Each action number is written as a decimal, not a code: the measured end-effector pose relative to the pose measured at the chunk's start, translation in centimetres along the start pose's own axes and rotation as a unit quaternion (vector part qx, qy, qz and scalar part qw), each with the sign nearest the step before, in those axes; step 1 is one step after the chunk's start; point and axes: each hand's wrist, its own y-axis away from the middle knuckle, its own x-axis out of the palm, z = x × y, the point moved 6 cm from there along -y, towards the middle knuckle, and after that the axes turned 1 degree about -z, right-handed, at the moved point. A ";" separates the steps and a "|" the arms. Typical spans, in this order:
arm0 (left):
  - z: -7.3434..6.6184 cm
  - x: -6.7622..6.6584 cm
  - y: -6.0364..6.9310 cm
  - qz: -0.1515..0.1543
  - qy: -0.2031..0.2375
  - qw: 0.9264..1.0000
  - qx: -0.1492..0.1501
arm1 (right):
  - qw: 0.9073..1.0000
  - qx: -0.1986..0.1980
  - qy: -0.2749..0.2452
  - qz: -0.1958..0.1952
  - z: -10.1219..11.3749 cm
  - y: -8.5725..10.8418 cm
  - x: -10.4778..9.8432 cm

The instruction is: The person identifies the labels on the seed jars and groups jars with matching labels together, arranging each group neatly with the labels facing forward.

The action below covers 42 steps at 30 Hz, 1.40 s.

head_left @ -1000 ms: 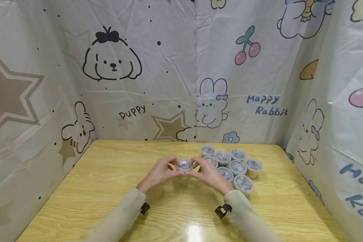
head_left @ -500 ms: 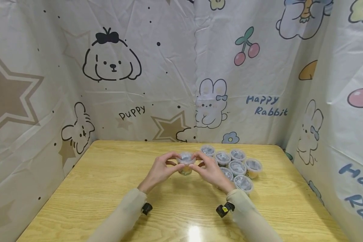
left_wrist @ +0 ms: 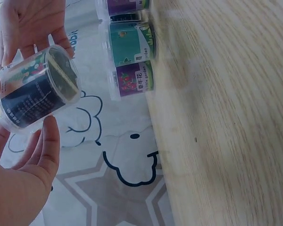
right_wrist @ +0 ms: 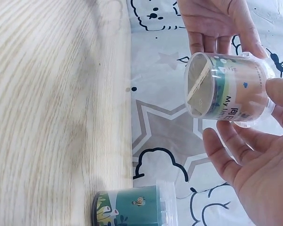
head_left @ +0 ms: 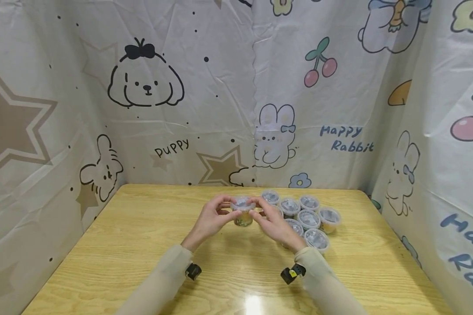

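Observation:
Between both hands, a small clear plastic cup [head_left: 243, 217] with a printed label and a clear lid is held just off the table. My left hand [head_left: 210, 219] grips its lid end from the left, thumb in front and fingers behind. From the right, my right hand [head_left: 273, 224] pinches the same lid end in like fashion. The left wrist view shows a dark panel on the cup's label [left_wrist: 33, 96]. Through the clear base of the cup [right_wrist: 198, 84], the right wrist view shows a pale flat stick inside.
Several similar lidded cups [head_left: 309, 218] stand in a cluster right of my hands, some partly hidden by the right hand. Their labels, such as a teal cup [left_wrist: 129, 43], are purple or teal. The wooden table [head_left: 142, 245] meets a printed cloth [head_left: 220, 109] at the back.
The cup has risen and moved slightly right, and more of its labelled side now shows. Both hands have moved with it, keeping their hold. The clustered cups stay put.

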 end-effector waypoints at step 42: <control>0.3 0.9 -0.4 -0.014 0.028 0.999 0.010 | 0.994 0.041 -0.065 -0.084 0.3 1.0 -0.8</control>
